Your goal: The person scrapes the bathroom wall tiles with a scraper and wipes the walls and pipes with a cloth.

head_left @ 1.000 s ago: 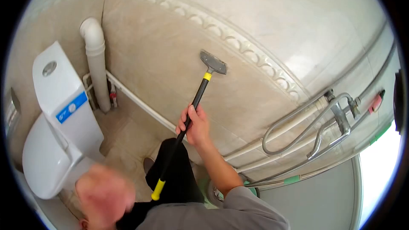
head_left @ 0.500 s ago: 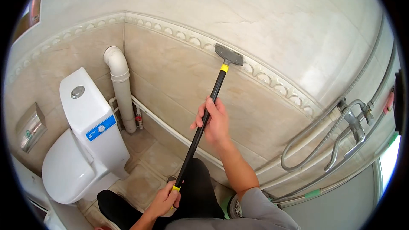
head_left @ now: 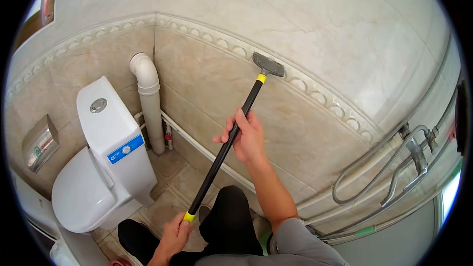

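A long-handled scraper (head_left: 213, 171) with a black shaft, yellow collars and a wide grey head (head_left: 268, 64) runs diagonally across the view. Its head rests against the raised border strip (head_left: 315, 96) of the tiled wall. My left hand (head_left: 173, 236) is closed round the lower end of the handle, just below the yellow collar. Higher up, my right hand (head_left: 248, 138) holds the middle of the shaft, thumb along it and fingers loosely curled behind. The blade edge against the tile is too small to make out.
A white toilet (head_left: 111, 140) stands at left, beside a thick white elbow pipe (head_left: 149, 86). Thin pipes (head_left: 189, 134) run low along the wall. A metal paper holder (head_left: 42, 143) is far left; a shower mixer with hose (head_left: 419, 155) is at right.
My left hand and the handle's lower end have moved left and slightly down. The scraper head stays on the border strip. The camera view has shifted a little.
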Available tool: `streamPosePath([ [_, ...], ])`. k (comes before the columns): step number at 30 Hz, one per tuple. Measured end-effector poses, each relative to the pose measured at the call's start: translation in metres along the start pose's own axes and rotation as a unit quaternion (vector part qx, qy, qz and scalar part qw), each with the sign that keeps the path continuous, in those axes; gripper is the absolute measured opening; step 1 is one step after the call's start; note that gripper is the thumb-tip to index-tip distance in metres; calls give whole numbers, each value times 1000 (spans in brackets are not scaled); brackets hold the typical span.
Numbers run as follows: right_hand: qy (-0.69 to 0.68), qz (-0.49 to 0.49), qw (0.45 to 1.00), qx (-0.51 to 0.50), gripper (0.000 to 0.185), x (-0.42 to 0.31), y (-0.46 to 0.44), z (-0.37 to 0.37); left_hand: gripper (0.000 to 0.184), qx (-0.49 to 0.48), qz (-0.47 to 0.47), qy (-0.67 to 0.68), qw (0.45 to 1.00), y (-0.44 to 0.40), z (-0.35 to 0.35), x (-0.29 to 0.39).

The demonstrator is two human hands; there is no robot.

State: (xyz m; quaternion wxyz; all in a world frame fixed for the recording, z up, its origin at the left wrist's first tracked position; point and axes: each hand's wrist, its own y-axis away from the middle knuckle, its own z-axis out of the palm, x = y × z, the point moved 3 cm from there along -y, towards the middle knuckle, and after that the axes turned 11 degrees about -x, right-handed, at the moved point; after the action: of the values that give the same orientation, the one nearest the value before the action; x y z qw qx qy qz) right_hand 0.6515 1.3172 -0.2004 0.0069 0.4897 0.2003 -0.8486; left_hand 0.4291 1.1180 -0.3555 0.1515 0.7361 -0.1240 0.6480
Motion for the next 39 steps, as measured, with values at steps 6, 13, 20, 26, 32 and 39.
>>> streamPosePath([
  [6, -3, -7, 1000, -10, 19, 4, -8, 4, 28, -4, -7, -34, 999, 3, -21, 1],
  [13, -8, -12, 1000, -8, 20, 1, -7, 5, 28, 6, -1, -38, 999, -4, -22, 5],
  [20, -6, 14, 1000, 4, 18, 14, 16, -7, 33, -26, -33, -35, 998, 8, -6, -19],
  [26, -20, -13, 1000, -9, 17, 2, 21, -11, 36, -21, -9, -81, 996, 4, -9, -4],
  [32, -2, -5, 1000, 4, 16, -2, 29, -7, 28, -20, 18, -56, 998, 6, 3, -12],
  [39, -2, -4, 1000, -7, 17, 1, 24, -8, 32, -28, -27, -51, 998, 4, -1, -11],
])
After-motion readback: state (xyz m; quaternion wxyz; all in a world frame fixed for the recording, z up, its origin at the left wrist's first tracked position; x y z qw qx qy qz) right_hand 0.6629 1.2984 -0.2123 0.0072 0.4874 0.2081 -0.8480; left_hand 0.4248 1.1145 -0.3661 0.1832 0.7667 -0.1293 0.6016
